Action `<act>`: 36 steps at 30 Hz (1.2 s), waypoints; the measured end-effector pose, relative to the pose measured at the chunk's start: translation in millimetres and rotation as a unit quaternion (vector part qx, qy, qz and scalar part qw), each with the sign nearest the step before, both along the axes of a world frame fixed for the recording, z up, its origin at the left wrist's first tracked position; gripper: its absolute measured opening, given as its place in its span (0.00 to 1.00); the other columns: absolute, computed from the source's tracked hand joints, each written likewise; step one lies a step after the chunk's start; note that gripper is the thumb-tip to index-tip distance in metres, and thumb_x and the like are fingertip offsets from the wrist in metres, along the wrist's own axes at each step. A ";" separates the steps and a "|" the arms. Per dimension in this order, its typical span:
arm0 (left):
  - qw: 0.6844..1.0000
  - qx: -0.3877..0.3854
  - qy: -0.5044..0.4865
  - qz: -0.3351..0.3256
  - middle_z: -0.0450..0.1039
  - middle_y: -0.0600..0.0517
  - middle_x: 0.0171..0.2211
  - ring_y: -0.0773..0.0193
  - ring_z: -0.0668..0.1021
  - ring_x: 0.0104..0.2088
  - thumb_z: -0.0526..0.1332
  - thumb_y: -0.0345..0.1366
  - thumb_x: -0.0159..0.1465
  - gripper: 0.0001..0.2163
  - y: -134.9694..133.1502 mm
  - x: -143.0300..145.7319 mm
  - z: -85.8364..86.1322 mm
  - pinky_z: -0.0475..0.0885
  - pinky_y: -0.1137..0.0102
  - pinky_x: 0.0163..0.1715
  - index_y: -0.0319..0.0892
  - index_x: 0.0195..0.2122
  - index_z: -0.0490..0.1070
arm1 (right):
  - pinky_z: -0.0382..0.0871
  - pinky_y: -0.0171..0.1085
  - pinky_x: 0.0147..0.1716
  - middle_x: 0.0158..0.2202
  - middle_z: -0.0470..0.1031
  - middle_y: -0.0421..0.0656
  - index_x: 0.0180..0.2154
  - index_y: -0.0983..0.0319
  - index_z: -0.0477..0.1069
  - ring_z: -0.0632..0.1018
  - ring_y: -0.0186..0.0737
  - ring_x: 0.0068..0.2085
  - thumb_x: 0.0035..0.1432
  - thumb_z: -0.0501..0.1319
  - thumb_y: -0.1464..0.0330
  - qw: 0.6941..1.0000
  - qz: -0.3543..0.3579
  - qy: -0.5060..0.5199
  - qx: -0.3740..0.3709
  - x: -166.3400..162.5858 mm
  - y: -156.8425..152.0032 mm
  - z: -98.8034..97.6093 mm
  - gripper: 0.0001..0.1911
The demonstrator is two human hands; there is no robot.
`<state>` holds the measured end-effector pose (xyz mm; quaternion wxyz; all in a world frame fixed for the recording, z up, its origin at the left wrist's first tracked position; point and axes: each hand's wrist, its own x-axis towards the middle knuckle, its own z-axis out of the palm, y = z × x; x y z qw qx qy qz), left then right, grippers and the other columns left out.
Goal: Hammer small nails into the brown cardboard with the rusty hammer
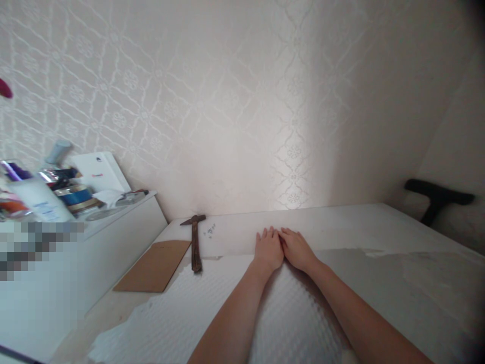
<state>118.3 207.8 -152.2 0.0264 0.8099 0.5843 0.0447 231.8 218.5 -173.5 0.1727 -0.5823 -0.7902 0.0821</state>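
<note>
My left hand (269, 249) and my right hand (298, 249) lie side by side, palms down, touching at the index fingers and thumbs. Their fingers are stretched forward over the white tabletop (341, 227). Beneath my forearms spreads a white bubble-textured sheet (200, 308), its far part hidden by the hands. Left of them lies a hammer (195, 245) with a worn wooden handle and a dark head pointing away from me. Beside its head are several tiny metal pieces (209, 231), too small to name surely. A brown cardboard piece (153, 268) rests left of the hammer.
On the left a white cabinet (125, 237) carries a white box (100, 172), a pale tube (43, 199) and other clutter. A black T-shaped armrest (439, 194) stands at the right edge. Behind the table rises a patterned wall (235, 111).
</note>
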 end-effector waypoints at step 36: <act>1.000 -0.011 -0.010 0.001 0.49 0.43 0.66 0.50 0.55 0.65 0.41 0.33 0.68 0.24 0.1 0.9 0.0 0.52 0.52 0.63 0.31 0.64 0.53 | 0.52 0.50 0.60 0.61 0.63 0.55 0.59 0.66 0.63 0.61 0.47 0.63 0.64 0.45 0.72 1.000 0.005 -0.003 0.000 1.2 3.9 -3.0 0.24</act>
